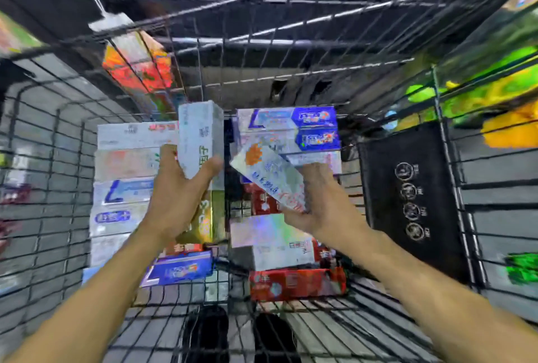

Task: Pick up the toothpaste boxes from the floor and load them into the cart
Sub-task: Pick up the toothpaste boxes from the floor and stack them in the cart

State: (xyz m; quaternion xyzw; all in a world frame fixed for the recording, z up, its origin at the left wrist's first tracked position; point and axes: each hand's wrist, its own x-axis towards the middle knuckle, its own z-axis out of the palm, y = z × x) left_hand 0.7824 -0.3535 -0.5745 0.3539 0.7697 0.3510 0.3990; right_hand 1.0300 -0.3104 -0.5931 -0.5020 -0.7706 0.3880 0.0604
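Both my hands are inside the wire cart [291, 45], above rows of toothpaste boxes. My left hand [177, 188] grips a pale silver-white toothpaste box [199, 132], held upright between thumb and fingers. My right hand [323, 199] pinches a white box with an orange mark and blue print [270, 176], tilted with its far end up to the left. Stacked boxes fill the cart: a left row of white and blue ones [125, 170], a right pile with blue-ended boxes [316, 126], a holographic box [267, 231] and a red box [297, 282]. The picture is blurred.
A black panel with round white symbols [413, 202] leans inside the cart's right wall. An orange-red package [139, 68] sits behind the far left mesh. Green and yellow goods [495, 91] lie outside on the right. Grey floor tiles show through the mesh.
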